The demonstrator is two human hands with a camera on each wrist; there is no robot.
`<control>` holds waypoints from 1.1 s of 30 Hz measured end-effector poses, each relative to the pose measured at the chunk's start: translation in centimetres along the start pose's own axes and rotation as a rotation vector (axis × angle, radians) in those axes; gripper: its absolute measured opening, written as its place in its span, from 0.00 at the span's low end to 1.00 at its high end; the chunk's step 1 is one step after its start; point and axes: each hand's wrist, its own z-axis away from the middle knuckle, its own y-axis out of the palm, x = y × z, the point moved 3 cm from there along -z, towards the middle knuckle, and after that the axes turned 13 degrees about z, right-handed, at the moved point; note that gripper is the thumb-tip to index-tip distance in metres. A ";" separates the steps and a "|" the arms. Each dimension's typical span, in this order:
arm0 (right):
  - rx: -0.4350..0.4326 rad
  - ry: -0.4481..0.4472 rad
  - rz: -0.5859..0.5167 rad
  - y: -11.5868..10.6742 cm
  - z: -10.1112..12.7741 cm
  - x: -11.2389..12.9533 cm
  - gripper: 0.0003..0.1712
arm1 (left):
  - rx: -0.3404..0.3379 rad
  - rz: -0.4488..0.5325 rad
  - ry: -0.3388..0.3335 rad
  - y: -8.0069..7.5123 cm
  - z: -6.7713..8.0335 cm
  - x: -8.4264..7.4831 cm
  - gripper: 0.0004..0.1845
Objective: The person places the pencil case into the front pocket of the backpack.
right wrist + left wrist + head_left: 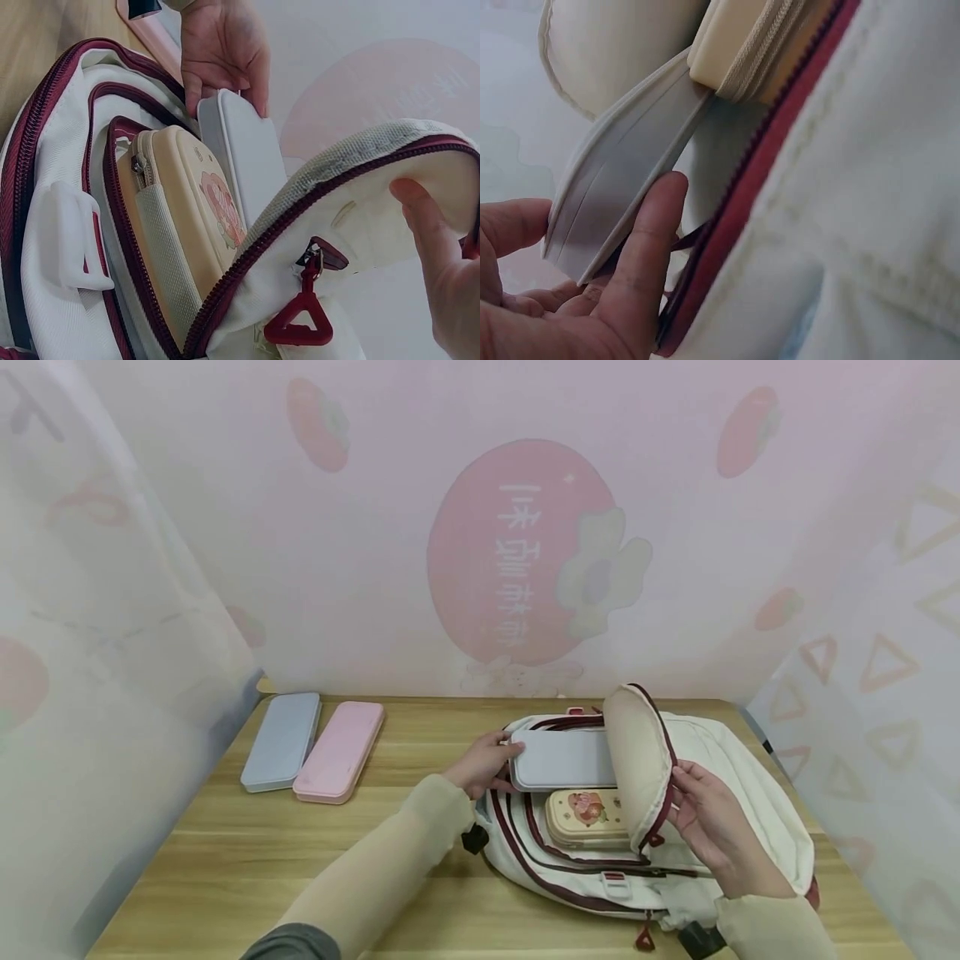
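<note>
A white backpack (735,777) with dark red zippers lies on the table, its front pocket unzipped. My left hand (482,766) grips one end of a flat white pencil case (562,760), thumb on one side and fingers on the other. The case's far end reaches in behind the pocket flap (637,760). With thumb and fingers, my right hand (708,814) holds that flap up by its zippered edge. A cream zippered pencil case (587,814) with a pink cartoon print sits in the pocket beside the white one, as the right wrist view (199,202) also shows.
To the left on the wooden table (225,877) lie a light blue flat case (282,742) and a pink flat case (340,752), side by side. A printed curtain (375,568) hangs behind the table. A red zipper pull (304,322) dangles from the flap.
</note>
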 end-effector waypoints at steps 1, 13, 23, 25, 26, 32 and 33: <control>-0.007 0.005 0.006 0.0 0.0 0.0 0.14 | 0.002 0.007 -0.002 0.1 -0.1 0.1 0.25; -0.013 -0.008 -0.002 0.2 0.0 0.0 0.14 | 0.013 0.006 -0.051 1.3 -0.4 0.0 0.27; -0.024 0.001 0.003 0.6 0.1 -0.2 0.15 | -0.072 -0.060 -0.047 2.2 -1.6 0.8 0.17; -0.019 -0.001 -0.005 0.7 0.1 -0.3 0.15 | -0.079 -0.083 -0.042 2.4 -1.7 1.0 0.17; -0.019 -0.002 -0.006 0.7 0.1 -0.3 0.15 | -0.081 -0.088 -0.042 2.5 -1.7 1.0 0.16; -0.020 -0.004 0.002 0.6 0.1 -0.5 0.15 | -0.080 -0.095 -0.020 3.0 -2.3 1.4 0.11; -0.021 -0.003 0.000 0.6 0.1 -0.5 0.15 | -0.080 -0.098 -0.017 3.1 -2.4 1.5 0.11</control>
